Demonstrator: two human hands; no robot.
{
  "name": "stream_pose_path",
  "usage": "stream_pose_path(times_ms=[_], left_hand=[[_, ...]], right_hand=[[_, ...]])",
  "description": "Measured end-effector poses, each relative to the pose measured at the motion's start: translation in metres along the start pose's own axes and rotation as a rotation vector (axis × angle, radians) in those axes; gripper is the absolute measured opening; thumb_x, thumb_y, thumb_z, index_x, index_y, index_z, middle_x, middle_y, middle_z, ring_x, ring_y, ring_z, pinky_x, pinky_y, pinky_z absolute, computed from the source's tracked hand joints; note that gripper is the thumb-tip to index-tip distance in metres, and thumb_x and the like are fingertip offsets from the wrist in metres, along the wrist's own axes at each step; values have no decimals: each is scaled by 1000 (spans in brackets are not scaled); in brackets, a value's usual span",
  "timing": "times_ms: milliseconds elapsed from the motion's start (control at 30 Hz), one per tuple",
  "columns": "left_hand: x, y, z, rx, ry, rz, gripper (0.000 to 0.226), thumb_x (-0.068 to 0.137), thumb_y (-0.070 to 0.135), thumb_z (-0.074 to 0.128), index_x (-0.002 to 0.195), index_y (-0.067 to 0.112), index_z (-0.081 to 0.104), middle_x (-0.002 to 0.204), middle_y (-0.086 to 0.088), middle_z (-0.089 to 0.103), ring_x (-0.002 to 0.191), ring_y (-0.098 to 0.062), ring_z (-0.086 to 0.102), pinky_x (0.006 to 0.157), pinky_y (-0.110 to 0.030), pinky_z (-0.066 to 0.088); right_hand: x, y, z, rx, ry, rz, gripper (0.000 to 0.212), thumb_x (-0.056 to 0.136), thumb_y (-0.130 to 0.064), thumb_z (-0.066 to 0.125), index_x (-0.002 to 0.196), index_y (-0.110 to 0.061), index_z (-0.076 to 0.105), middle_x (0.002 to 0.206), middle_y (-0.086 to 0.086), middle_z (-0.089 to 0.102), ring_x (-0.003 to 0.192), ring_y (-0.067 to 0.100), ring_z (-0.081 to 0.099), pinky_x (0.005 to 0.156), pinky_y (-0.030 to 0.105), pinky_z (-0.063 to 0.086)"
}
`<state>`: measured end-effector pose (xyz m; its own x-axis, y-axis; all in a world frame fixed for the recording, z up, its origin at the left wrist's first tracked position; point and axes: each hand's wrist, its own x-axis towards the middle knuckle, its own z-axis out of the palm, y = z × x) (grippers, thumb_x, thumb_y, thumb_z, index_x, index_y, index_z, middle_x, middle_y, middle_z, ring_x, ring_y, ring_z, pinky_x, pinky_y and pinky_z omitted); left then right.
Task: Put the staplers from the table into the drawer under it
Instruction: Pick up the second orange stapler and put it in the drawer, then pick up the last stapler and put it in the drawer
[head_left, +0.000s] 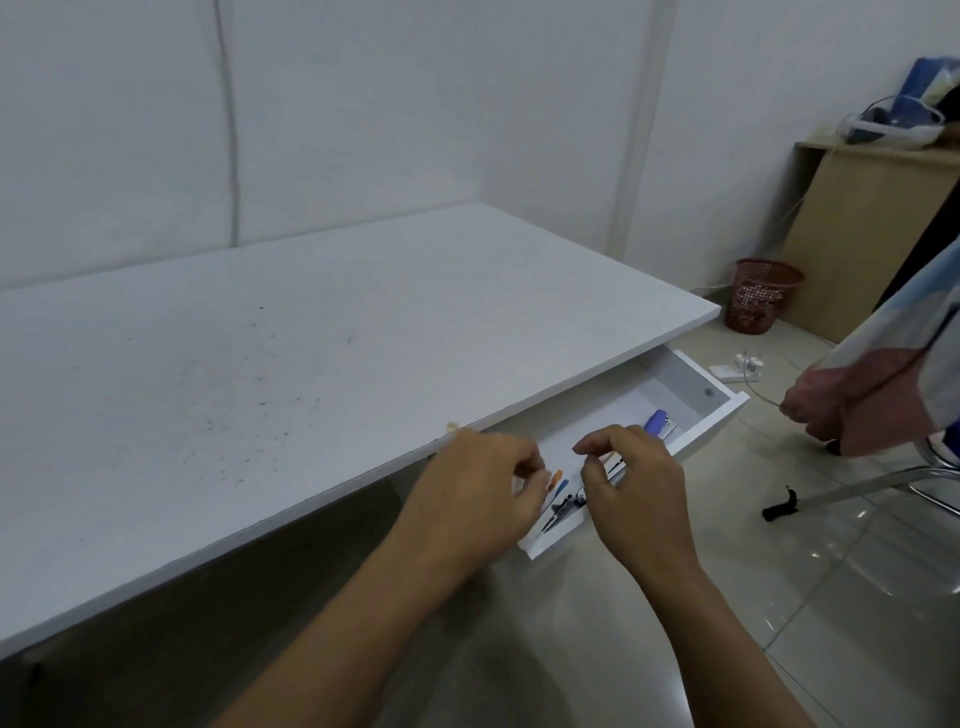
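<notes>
The white drawer (698, 447) stands pulled out under the right front edge of the white table (291, 364). A purple stapler (658, 422) lies inside it towards the right. Both my hands hover over the drawer's left part. My left hand (483, 493) has curled fingers pinched on an orange stapler (556, 477), of which only the tip shows. A blue stapler (562, 489) and dark metal parts lie between my hands. My right hand (636, 488) curls over a silver and black stapler (617, 466), thumb lifted off it. No stapler is visible on the table top.
Another person's hand and patterned sleeve (852, 400) are at the right, beside a metal chair frame (883, 483). A red mesh bin (761, 296), a white power strip (737, 366) and a wooden cabinet (872, 228) stand on the tiled floor behind.
</notes>
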<state>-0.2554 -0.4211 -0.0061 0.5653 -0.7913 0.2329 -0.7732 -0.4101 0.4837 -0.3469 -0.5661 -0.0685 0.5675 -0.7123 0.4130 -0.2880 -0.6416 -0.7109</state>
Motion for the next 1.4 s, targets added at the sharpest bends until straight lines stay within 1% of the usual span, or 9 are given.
stream_pose_path(times_ms=[100, 233, 333, 467, 633, 733, 867, 1133, 1400], left_hand=[[-22, -5, -53, -185, 229, 85, 10, 89, 30, 71, 89, 24, 78, 85, 18, 75, 77, 1, 70, 70, -10, 52], [-34, -60, -101, -76, 427, -74, 11, 89, 34, 70, 96, 28, 76, 101, 17, 74, 91, 6, 65, 86, -1, 39], [-48, -117, -125, 74, 369, -330, 29, 91, 46, 62, 117, 33, 67, 131, 9, 64, 120, -13, 58, 103, -25, 39], [-78, -177, -153, 160, 254, -549, 48, 93, 55, 54, 134, 30, 56, 146, 2, 50, 129, -22, 51, 106, -37, 37], [-123, -232, -193, 187, 242, -668, 56, 93, 62, 47, 139, 31, 51, 152, 1, 43, 137, -22, 43, 113, -40, 33], [-146, -264, -216, 186, 267, -720, 58, 90, 66, 47, 138, 33, 51, 152, 1, 42, 140, -21, 40, 116, -41, 31], [-174, -303, -243, 221, 340, -777, 56, 89, 65, 52, 134, 32, 56, 147, 1, 47, 137, -19, 45, 113, -37, 32], [-214, -364, -297, 204, 388, -841, 66, 76, 82, 44, 125, 41, 59, 136, 12, 52, 130, -12, 50, 111, -36, 37], [-231, -395, -311, 260, 582, -975, 45, 87, 60, 58, 122, 31, 63, 132, 6, 57, 120, -20, 57, 103, -33, 39]], right_hand=[[3, -26, 3, 87, 50, -143, 11, 90, -10, 68, 97, -18, 70, 103, 1, 69, 98, 17, 65, 87, 33, 58], [14, -72, 22, 157, 27, -370, 15, 89, -19, 66, 102, -16, 72, 108, 1, 70, 100, 13, 62, 91, 10, 45], [20, -110, 47, 142, -166, -433, 25, 90, -28, 62, 113, -21, 69, 121, -3, 64, 110, 12, 58, 94, 15, 44], [29, -151, 80, 13, -502, -474, 39, 98, -40, 55, 135, -30, 58, 148, -8, 48, 134, 13, 47, 110, 25, 35], [28, -202, 132, -142, -838, -585, 53, 103, -52, 40, 154, -37, 37, 166, -10, 26, 152, 14, 24, 125, 38, 17], [25, -229, 161, -168, -910, -664, 55, 104, -54, 34, 156, -37, 31, 168, -11, 21, 155, 9, 14, 127, 39, 3], [24, -266, 202, -156, -979, -724, 56, 104, -54, 34, 157, -36, 29, 169, -10, 18, 156, 6, 9, 127, 37, -2], [20, -339, 287, -150, -1057, -842, 52, 104, -50, 37, 154, -36, 34, 167, -9, 22, 154, 8, 16, 127, 39, 4], [20, -421, 375, -120, -1104, -1002, 43, 101, -36, 46, 143, -44, 44, 157, -16, 33, 142, 18, 41, 116, 42, 34]])
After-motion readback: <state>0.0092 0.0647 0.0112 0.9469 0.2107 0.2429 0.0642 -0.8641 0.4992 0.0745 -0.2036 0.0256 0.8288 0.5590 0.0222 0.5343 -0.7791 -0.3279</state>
